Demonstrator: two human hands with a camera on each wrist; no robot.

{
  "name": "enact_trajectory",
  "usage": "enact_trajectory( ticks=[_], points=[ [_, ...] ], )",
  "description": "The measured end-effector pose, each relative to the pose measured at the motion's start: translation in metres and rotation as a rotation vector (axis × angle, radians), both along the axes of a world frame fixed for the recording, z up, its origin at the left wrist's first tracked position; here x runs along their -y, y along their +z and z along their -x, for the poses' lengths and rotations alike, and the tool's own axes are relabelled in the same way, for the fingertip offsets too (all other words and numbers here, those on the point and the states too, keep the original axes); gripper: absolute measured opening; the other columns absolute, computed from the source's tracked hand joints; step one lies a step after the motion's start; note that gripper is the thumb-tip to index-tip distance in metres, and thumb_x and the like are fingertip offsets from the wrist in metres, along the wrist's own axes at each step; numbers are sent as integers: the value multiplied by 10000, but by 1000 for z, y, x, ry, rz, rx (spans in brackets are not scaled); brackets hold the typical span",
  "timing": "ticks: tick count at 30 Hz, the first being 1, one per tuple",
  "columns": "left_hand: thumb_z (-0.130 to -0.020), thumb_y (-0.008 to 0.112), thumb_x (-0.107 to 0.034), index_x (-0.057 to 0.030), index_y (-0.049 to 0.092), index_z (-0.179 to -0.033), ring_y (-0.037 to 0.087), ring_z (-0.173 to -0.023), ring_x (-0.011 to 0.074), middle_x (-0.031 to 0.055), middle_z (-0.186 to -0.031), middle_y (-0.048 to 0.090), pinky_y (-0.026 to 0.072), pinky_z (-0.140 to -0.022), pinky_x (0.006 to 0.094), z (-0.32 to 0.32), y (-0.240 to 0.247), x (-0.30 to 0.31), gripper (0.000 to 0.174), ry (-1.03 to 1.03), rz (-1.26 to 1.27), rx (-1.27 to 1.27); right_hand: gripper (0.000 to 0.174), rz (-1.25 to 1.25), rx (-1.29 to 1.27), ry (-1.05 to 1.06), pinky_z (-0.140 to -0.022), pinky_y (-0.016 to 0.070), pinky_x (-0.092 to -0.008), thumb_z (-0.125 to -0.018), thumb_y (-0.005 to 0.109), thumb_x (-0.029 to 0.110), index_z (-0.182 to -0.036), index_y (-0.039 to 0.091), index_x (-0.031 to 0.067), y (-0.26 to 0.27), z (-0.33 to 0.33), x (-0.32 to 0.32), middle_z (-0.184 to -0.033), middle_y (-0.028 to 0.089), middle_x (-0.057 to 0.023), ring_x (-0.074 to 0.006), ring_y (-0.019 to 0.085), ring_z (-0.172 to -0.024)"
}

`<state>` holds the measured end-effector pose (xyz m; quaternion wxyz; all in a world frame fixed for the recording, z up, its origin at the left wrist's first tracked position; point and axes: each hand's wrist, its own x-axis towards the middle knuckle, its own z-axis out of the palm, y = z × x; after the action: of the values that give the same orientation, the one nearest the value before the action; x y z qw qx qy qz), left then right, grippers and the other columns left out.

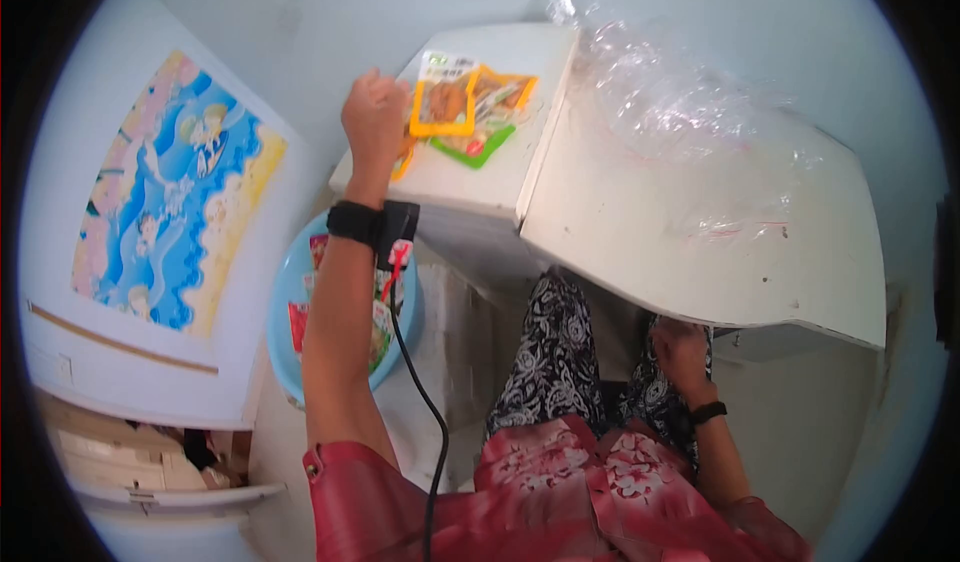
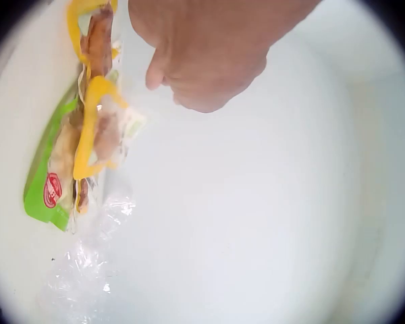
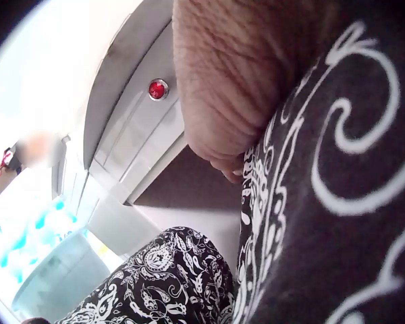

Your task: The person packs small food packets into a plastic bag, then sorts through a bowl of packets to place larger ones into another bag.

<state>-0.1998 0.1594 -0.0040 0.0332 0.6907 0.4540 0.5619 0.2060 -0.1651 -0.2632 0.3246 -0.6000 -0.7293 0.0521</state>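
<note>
My left hand (image 1: 375, 117) is raised at the left end of the white cabinet top, its fingers curled in, and nothing shows in it. Just to its right lie several food packets. One is yellow-edged with brown food behind a clear window (image 1: 442, 105); another has a green edge (image 1: 480, 152). In the left wrist view the curled hand (image 2: 206, 50) hangs close beside the yellow-edged packet (image 2: 88, 145). Down on the patterned trousers (image 1: 550, 352), my right hand (image 1: 680, 352) rests near the knee, fingers loosely bent.
Crumpled clear plastic (image 1: 660, 82) covers the back of the white desktop (image 1: 640, 232). On the left, below my forearm, stands a light blue tub (image 1: 280, 332) with colourful packets inside. A drawer with a red knob (image 3: 158, 89) faces my knees.
</note>
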Motion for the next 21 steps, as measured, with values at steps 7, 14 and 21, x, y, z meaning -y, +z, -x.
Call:
enact_trajectory(
  ticks=[7, 14, 21],
  points=[
    [-964, 609, -70, 124, 545, -1335, 717, -987, 217, 201, -1196, 691, 636, -813, 327, 77, -2, 92, 423, 51, 42, 423, 92, 50, -9, 18, -833, 511, -475, -798, 709, 41, -884, 731, 66, 0, 1, -6, -918, 722, -123, -358, 681, -902],
    [-956, 678, -116, 17, 619, -1297, 712, -837, 181, 87, -1013, 741, 569, -771, 286, 214, -105, 180, 370, 218, 535, 196, 108, 47, 17, 27, -838, 511, -487, -801, 723, 33, -899, 740, 76, 1, 7, -11, -905, 726, -116, -362, 676, -878],
    [-818, 794, -278, 27, 549, -1372, 579, -1245, 390, 257, -1284, 617, 462, -1070, 478, 176, -175, 187, 678, 238, 670, -475, 80, 161, 73, 33, -906, 492, -459, -814, 701, 31, -891, 723, 41, 5, 13, -14, -973, 728, -133, -357, 676, -961]
  ],
)
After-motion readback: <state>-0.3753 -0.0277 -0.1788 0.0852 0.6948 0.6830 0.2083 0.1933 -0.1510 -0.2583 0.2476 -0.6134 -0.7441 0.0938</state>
